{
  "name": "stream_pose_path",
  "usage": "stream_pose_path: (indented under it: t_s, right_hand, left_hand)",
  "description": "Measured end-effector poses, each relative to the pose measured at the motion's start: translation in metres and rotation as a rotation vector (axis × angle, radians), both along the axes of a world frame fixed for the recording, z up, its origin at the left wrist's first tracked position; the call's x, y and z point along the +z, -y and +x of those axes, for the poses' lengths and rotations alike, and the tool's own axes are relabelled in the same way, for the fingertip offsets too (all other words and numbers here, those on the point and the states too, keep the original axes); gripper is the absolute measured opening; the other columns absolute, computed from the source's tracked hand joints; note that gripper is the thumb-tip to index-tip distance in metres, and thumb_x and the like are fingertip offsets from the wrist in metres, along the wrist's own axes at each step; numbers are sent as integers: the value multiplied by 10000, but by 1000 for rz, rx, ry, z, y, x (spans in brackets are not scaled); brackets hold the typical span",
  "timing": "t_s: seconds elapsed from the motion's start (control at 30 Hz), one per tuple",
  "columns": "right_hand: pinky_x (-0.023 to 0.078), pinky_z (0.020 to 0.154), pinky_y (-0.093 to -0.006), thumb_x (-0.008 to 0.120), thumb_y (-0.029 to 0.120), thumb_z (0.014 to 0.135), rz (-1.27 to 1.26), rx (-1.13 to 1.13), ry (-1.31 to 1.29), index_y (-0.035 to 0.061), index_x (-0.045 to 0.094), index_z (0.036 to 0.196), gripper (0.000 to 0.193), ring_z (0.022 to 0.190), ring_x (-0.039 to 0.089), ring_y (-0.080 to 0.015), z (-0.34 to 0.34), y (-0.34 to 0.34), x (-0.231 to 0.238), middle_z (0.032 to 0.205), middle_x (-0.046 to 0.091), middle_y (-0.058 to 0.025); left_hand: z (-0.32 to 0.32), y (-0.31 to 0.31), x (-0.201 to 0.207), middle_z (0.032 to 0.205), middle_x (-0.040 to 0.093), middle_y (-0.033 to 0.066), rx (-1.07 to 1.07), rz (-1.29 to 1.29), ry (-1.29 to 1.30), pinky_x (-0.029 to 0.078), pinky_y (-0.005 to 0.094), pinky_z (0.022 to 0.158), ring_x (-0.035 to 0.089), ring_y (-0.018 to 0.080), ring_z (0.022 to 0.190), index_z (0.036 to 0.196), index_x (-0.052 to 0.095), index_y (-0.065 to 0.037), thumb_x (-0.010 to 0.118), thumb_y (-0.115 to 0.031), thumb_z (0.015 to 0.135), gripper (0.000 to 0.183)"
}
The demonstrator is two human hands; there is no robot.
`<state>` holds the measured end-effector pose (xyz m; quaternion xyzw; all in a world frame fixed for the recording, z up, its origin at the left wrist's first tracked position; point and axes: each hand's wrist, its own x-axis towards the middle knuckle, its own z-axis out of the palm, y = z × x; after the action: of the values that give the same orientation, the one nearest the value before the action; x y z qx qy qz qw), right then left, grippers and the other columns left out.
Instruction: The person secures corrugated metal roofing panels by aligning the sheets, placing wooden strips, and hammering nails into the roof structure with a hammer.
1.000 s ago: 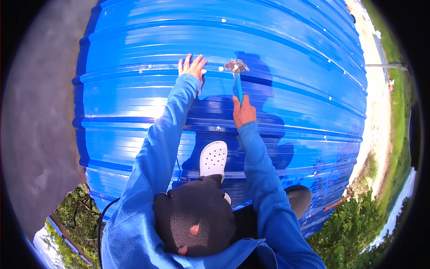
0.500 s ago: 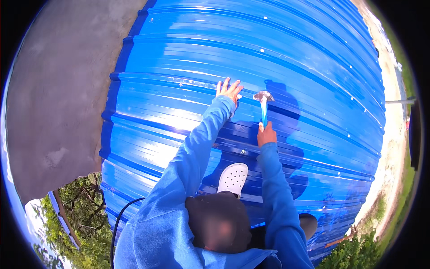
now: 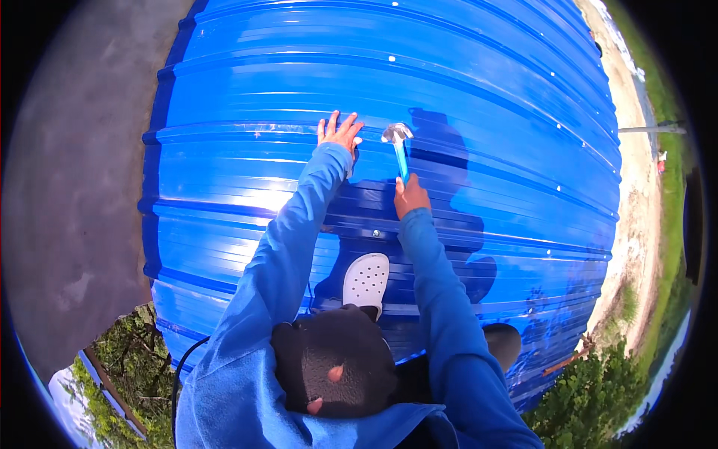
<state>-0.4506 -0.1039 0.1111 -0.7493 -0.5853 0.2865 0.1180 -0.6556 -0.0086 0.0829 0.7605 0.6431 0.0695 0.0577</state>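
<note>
Gripping a hammer [image 3: 402,156] in the right hand [image 3: 413,197], left hand [image 3: 340,137] spread wide on blue sheeting [image 3: 486,112].

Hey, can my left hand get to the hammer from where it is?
Probably yes: your left hand is spread on the blue metal sheet, with the hammer just to its right and nothing visible blocking the way. Your right hand grips it, though.

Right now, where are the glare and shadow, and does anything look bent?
Head view: harsh glare left of the left sleeve; same view, dark shadow right of the hammer and behind the right hand; there too, the roof looks bowed.
</note>
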Motion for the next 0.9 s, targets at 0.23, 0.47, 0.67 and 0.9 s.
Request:
stream_pose_path:
  t_s: [0.23,0.47,0.67,0.9]
  right_hand:
    - [476,750,-606,518,425,977,-64,-52,-121,15,552,1015,414,850,619,-519,-7,6,24,855,660,-305]
    - [533,800,-504,545,439,962,-241,199,280,73,621,1073,390,939,677,-394,87,-38,80,970,705,-181]
    - [533,843,-488,556,474,949,-428,152,410,94,643,1143,435,984,674,-371,220,81,123,996,705,-172]
    - [532,794,-558,494,440,968,-308,-680,299,41,514,1163,444,938,660,-466,306,360,35,1086,653,-257]
  left_hand:
    - [-12,6,-2,1543,360,-82,-1,-14,-84,135,579,1172,237,299,1464,1396,487,-323,542,-326,963,437]
    - [-9,-8,6,1605,258,-59,-58,-239,-111,118,604,1167,183,318,1489,1465,397,-328,581,-332,948,549]
    - [-37,31,32,1661,1,42,-8,-418,-323,72,648,1157,-19,362,1515,1581,74,-305,715,-503,810,1022]
    - [-9,123,68,1649,-94,85,-107,-685,-314,182,681,1121,-44,407,1503,1580,45,-254,727,-391,837,1018]
